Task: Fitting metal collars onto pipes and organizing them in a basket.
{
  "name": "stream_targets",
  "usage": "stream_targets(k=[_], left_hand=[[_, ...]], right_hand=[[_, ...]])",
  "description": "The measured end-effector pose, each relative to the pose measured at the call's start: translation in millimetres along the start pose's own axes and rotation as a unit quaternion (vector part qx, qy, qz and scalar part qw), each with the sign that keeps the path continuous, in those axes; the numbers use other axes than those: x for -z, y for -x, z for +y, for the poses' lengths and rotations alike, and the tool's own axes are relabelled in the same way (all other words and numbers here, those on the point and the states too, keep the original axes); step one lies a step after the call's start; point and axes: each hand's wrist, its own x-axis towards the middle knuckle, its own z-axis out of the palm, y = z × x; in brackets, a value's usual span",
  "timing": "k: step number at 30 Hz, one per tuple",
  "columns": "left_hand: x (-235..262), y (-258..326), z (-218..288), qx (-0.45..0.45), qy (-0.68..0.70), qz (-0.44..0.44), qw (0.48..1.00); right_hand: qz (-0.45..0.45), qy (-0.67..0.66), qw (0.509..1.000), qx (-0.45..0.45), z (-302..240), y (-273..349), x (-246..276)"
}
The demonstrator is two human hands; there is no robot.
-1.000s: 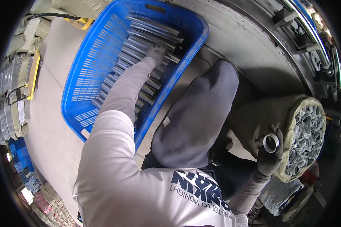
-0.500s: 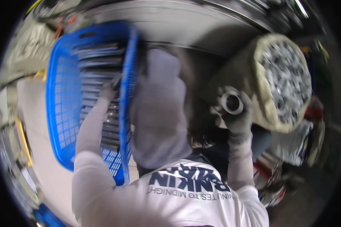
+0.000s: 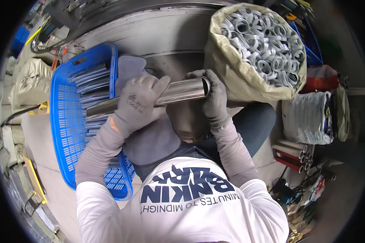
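A shiny metal tube (image 3: 182, 91) lies at a slant across my lap, its left end reaching over the blue basket. My gloved left hand (image 3: 138, 101) is wrapped around its middle. At the tube's right end, my gloved right hand (image 3: 215, 98) has its fingers closed about the rim. Whether a ring sits between that palm and the rim is hidden. More metal tubes (image 3: 94, 76) lie side by side in the blue plastic basket (image 3: 63, 133) on my left. Ahead to the right, a woven sack (image 3: 215, 44) is full of grey metal rings (image 3: 267, 44).
A grey pad (image 3: 150, 139) covers my left thigh. Right of my knee stand a plastic-wrapped bundle (image 3: 307, 117) and a small stack of red and silver tubes (image 3: 290, 154). A pale wall panel (image 3: 150, 28) runs along the far side.
My left hand has come out of the basket with a tube and brought it over my lap. My right hand, which held up a ring, has moved left to the tube's end.
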Motion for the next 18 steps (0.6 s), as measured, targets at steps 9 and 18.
stream_targets(k=[9, 18], left_hand=[[-25.5, -15.1, 15.4, -0.008, -0.024, -0.048, 0.999], [-28.3, -13.3, 17.0, -0.012, -0.056, -0.076, 0.995]], right_hand=[[0.017, 0.018, 0.998, 0.066, -11.4, 6.2, 18.8], [0.120, 0.032, 0.992, 0.013, 3.0, 20.6, -15.3]])
